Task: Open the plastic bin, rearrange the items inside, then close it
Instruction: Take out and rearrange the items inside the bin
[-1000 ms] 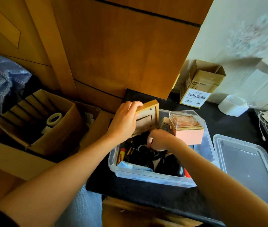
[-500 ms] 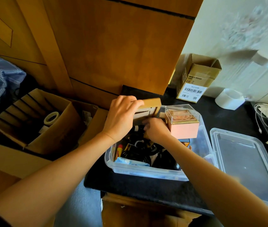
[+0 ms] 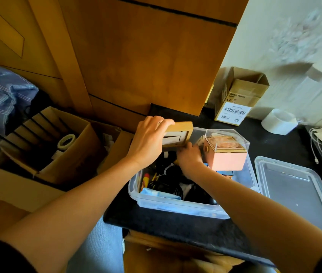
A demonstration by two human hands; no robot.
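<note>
Wooden frame (image 3: 177, 134) held at bin's 11 o'clock by left hand (image 3: 148, 142), grip closed over its top edge, wrist bent down. Right hand (image 3: 189, 157) curled among contents; its hold unclear. Clear plastic bin (image 3: 175, 203) on black desk (image 3: 156, 221), lid (image 3: 301, 196) at 3 o'clock.

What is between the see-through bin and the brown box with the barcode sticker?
Only bare black countertop lies between the clear plastic bin and the barcode cardboard box, as the head view shows.
</note>
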